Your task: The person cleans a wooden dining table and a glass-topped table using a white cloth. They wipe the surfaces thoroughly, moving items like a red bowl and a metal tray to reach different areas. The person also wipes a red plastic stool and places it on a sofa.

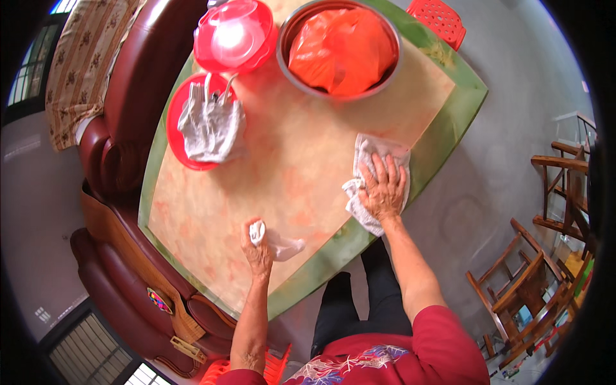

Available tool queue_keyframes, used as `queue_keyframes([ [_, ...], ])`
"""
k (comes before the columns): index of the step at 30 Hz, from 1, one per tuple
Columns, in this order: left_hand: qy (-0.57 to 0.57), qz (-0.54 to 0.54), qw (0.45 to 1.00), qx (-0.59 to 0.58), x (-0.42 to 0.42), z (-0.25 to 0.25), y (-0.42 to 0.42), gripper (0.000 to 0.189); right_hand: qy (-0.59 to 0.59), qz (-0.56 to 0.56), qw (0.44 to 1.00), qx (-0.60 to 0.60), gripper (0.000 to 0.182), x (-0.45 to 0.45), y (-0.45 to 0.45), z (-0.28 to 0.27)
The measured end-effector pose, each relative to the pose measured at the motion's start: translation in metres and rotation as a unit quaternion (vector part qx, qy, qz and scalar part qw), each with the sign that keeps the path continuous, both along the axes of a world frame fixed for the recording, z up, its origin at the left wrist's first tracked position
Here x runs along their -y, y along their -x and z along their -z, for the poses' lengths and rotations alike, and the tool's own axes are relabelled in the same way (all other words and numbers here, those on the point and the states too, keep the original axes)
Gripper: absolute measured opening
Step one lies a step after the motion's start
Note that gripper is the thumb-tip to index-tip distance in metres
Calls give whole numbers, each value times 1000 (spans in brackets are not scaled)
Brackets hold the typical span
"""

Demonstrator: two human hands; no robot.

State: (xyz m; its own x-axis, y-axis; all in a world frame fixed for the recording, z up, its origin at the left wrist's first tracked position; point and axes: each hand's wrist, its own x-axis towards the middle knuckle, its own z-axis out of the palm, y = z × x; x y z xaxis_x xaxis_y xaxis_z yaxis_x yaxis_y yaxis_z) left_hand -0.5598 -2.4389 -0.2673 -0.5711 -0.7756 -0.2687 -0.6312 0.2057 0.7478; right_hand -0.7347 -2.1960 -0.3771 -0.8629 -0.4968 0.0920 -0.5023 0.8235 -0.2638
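My right hand [385,190] lies flat, fingers spread, on a pale cloth [380,144] near the right edge of the table. Part of the cloth is bunched under the thumb side, and its lower end reaches over the table's green border [337,245]. Lower left, my left hand [258,250] is closed around a crumpled white cloth or tissue [257,232], whose top shows above the fingers. Beside that hand is a pale, see-through patch [288,246] on the tan tabletop [279,192]; whether it belongs to the held piece I cannot tell.
A red basin [175,144] holds a grey-white cloth [211,130]. Behind it stand stacked red plastic bowls [231,38] and a metal basin [394,62] with a red plastic bag [341,48]. A dark red leather sofa [115,288] borders the left; wooden chairs [524,274] stand right.
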Motion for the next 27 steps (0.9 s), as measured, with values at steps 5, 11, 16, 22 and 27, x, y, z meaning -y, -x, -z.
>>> queue_keyframes([
  [5,10,-77,993,90,-10,32,-122,32,-21,-3,999,-49,63,-6,2,5],
  [11,135,44,978,152,-12,52,-195,70,-32,81,992,-87,63,20,-68,13],
  [16,121,158,969,143,-12,74,-238,73,-33,83,993,-81,60,41,-149,10],
  [22,165,229,950,136,-11,100,-259,66,-14,83,994,-67,61,59,-248,12],
  [27,165,253,932,200,3,103,-246,54,37,68,997,-29,65,72,-323,10],
])
